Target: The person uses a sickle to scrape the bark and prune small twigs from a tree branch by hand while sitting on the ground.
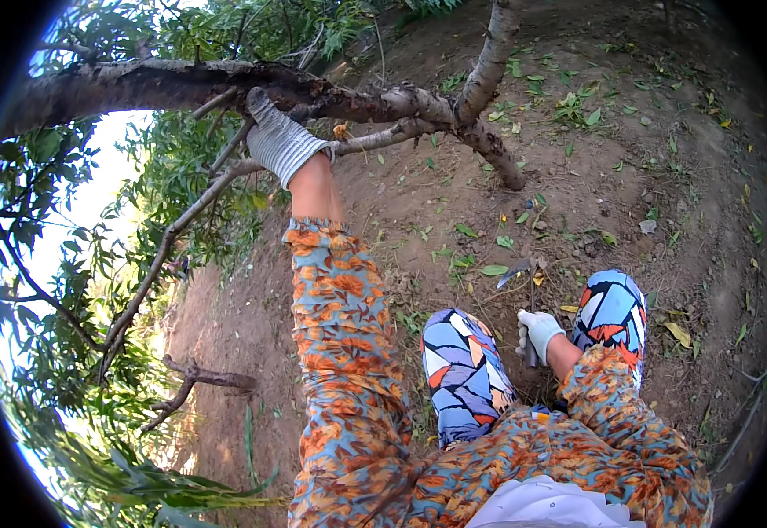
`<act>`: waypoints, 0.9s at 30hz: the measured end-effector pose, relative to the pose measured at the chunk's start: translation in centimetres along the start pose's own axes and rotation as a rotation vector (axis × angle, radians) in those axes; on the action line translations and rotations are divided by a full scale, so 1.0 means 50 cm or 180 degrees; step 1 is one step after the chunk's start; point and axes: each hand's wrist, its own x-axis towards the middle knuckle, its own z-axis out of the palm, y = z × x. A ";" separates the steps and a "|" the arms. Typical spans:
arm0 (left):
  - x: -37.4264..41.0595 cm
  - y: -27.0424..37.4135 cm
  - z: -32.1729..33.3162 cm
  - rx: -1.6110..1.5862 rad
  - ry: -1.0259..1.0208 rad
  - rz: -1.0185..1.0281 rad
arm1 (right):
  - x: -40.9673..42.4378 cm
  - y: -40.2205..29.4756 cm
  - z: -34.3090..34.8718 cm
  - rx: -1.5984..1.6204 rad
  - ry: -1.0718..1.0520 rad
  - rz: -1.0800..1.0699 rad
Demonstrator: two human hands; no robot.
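Note:
My left hand (284, 135), in a grey-and-white knit work glove, reaches up and grips the tree branch (179, 86) at the upper left. Its thumb lies against the bark, while the other fingers are mostly hidden. A thinner limb (383, 138) passes close by the wrist. Low between my knees, my right hand (539, 333) wears a pale glove and closes around the handle of a bladed hand tool (532, 356). The tool's thin shaft points away from me, with a metal blade (514, 272) at its far end near the soil; its exact kind is unclear.
Bare brown soil (621, 218) with scattered leaves slopes around me. A forked limb (489, 72) rises at the top, and its cut stub (505, 168) points down. Leafy twigs (53, 290) fill the left side. Another broken branch (212, 377) sticks out at lower left.

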 end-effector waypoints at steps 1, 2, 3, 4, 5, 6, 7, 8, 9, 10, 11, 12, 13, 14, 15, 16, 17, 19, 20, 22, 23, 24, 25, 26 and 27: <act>0.002 -0.004 -0.001 0.0066 -0.0005 -0.0032 | 0.001 0.001 -0.002 0.0004 0.0009 -0.0001; 0.006 -0.007 -0.003 0.0133 -0.0009 -0.0063 | 0.002 0.003 -0.003 0.0008 0.0017 -0.0001; 0.005 -0.003 -0.004 0.0209 -0.0007 -0.0085 | 0.003 0.005 -0.004 0.0006 0.0012 0.0002; 0.002 0.000 -0.004 0.0179 -0.0040 -0.0156 | 0.006 0.007 -0.006 0.0007 0.0003 0.0013; 0.000 0.004 -0.003 0.0149 -0.0072 -0.0228 | 0.012 0.010 -0.008 0.0007 -0.0006 0.0023; 0.000 0.010 -0.007 0.0126 -0.0098 -0.0287 | 0.009 0.008 -0.003 0.0002 -0.0029 0.0037; 0.007 0.007 -0.014 0.0017 -0.0200 -0.0299 | 0.006 0.007 0.001 0.0031 -0.0058 0.0034; 0.017 0.000 -0.023 -0.0092 -0.0302 -0.0310 | 0.001 0.006 0.006 0.0059 -0.0088 0.0032; 0.017 -0.002 -0.025 -0.0240 -0.0399 -0.0338 | -0.006 -0.004 0.007 0.0075 -0.0084 0.0006; 0.014 -0.005 -0.033 -0.0419 -0.0680 -0.0382 | -0.011 -0.008 0.009 0.0090 -0.0187 -0.0188; 0.007 -0.010 -0.049 -0.0598 -0.0961 -0.0421 | -0.017 -0.008 0.013 0.0103 -0.0294 -0.0381; 0.003 -0.005 -0.064 -0.0801 -0.1224 -0.0433 | -0.024 -0.018 0.017 0.0086 -0.0409 -0.0597; 0.005 -0.004 -0.082 -0.0773 -0.1144 -0.0437 | -0.038 -0.029 0.023 -0.0055 -0.0480 -0.0824; 0.011 -0.007 -0.104 -0.0742 -0.1065 -0.0441 | -0.039 -0.030 0.024 -0.0170 -0.0497 -0.0905; 0.015 -0.007 -0.122 -0.0737 -0.0986 -0.0450 | -0.038 -0.031 0.020 -0.0293 -0.0497 -0.1004; 0.030 0.001 -0.140 -0.0904 -0.0765 -0.0494 | -0.039 -0.031 0.015 -0.0533 -0.0385 -0.1090; 0.046 0.007 -0.156 -0.0614 -0.0669 -0.0075 | -0.035 -0.030 0.012 -0.0720 -0.0162 -0.1191; 0.038 0.033 -0.170 -0.0059 -0.0444 0.0674 | -0.051 -0.038 0.005 -0.0409 -0.0117 -0.1094; 0.024 0.049 -0.167 -0.0384 -0.0310 0.0922 | -0.059 -0.040 0.012 -0.0388 -0.0016 -0.1258; 0.031 0.082 -0.184 0.0733 -0.0367 0.2043 | -0.062 -0.044 0.017 -0.0277 -0.0004 -0.1465; 0.037 0.099 -0.192 0.1312 -0.0390 0.2575 | -0.065 -0.049 0.017 -0.0208 -0.0092 -0.1589; 0.034 0.106 -0.192 0.2306 -0.0455 0.3246 | -0.071 -0.056 0.002 -0.0308 -0.0032 -0.1714; 0.032 0.121 -0.187 0.3032 -0.0673 0.3052 | -0.076 -0.060 -0.002 -0.0413 -0.0037 -0.1820; 0.029 0.131 -0.179 0.3734 -0.0915 0.2815 | -0.077 -0.059 -0.011 -0.0702 0.0029 -0.1974; 0.023 0.129 -0.170 0.4409 -0.1193 0.2525 | -0.093 -0.065 -0.013 -0.0760 0.0074 -0.1999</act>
